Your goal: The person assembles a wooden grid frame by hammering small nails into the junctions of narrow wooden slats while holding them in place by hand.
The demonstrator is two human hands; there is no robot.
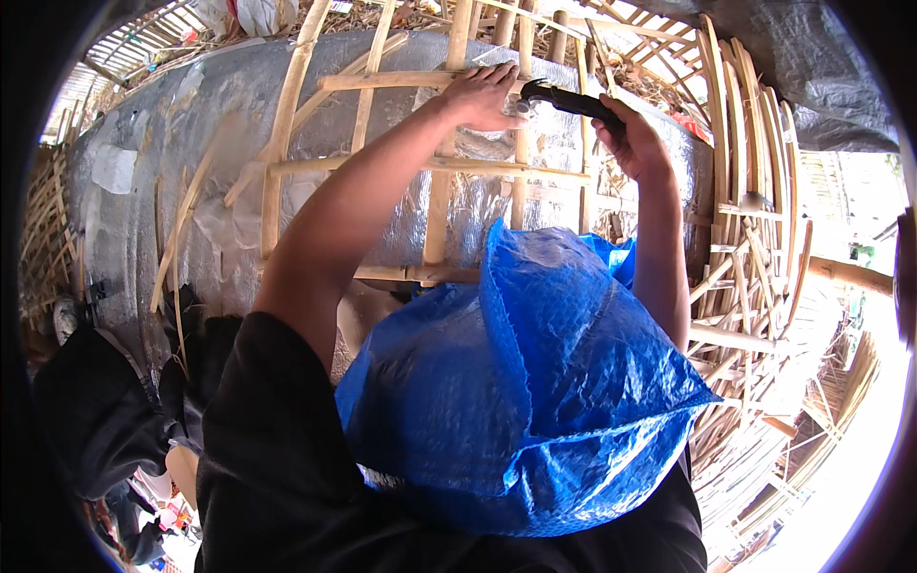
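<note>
My left hand (485,98) lies over a horizontal bamboo strip (387,81) near the top of a lattice, its fingers over the strip and its thumb below. My right hand (630,141) is closed around the black handle of a hammer (573,101). The hammer's dark head is close to my left fingertips, beside an upright bamboo strip (523,143). Whether a nail is between my left fingers cannot be made out. A blue woven plastic sack (602,363) bulges in front of my chest, between my forearms.
Silvery sheeting (220,124) stretches behind the lattice. Upright bamboo slats (755,143) stand close together on the right, with crossed pieces below them. Dark cloth (95,411) is at the lower left. A dark tarp (812,67) hangs at the upper right.
</note>
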